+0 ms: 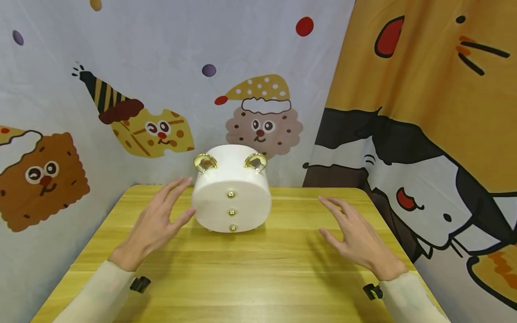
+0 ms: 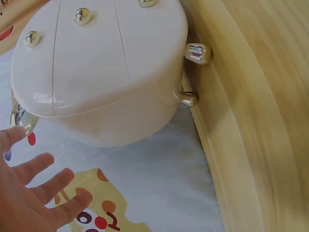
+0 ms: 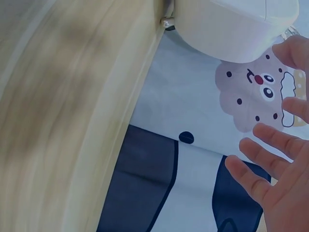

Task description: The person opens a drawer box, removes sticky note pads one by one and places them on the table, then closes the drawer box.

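Left hand (image 1: 155, 222) released, fingers relaxed and spread, just beside a white rounded box (image 1: 212, 208), contact impossible to tell. Right hand (image 1: 358, 240) likewise released, fingers loosely extended over the wood-grain worktop (image 1: 242, 278), well apart from the box. Farther off, between both hands, toward the worktop's far edge: that box, three gold knobs (image 1: 232, 212) down its front, two gold rings (image 1: 264, 161) on top. Behind, cloth (image 1: 254, 45) printed with cartoon faces.
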The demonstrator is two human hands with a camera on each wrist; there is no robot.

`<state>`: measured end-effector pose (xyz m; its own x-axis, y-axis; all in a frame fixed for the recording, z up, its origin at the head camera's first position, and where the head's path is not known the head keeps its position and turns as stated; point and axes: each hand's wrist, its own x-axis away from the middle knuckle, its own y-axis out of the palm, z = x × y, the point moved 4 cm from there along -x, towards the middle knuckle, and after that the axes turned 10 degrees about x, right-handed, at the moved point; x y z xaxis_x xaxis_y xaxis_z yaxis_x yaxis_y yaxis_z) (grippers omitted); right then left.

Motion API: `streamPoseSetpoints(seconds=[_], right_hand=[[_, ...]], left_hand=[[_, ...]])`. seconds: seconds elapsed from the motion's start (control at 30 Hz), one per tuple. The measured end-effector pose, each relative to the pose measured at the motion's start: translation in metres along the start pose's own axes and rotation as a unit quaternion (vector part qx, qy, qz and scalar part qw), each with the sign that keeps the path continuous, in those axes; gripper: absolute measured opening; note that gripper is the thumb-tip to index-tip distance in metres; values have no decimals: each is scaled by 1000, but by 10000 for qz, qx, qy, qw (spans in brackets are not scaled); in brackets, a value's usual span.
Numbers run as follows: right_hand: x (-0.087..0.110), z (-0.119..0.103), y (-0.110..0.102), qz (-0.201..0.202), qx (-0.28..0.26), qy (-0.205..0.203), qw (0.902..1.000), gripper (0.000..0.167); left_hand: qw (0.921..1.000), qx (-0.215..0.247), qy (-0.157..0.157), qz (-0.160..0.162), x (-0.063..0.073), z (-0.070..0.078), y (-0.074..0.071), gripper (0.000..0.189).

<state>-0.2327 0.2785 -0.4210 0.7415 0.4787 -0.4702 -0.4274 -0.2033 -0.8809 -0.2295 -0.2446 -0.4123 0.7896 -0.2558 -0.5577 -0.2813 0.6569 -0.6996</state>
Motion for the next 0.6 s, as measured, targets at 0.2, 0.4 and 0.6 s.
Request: streamPoseSetpoints(seconds=[0.2, 0.4, 0.6], right_hand=[[-7, -6, -1, 27, -48, -68, 10000, 98], [-10, -13, -3, 46, -76, -104, 9999, 99], [-16, -17, -2, 47, -88, -169, 9998, 100]], left_hand=[[9999, 109, 25, 75, -3, 2, -1, 83], [9997, 169, 97, 149, -7, 6, 0, 82], [9996, 222, 54, 168, -8, 7, -1, 80]])
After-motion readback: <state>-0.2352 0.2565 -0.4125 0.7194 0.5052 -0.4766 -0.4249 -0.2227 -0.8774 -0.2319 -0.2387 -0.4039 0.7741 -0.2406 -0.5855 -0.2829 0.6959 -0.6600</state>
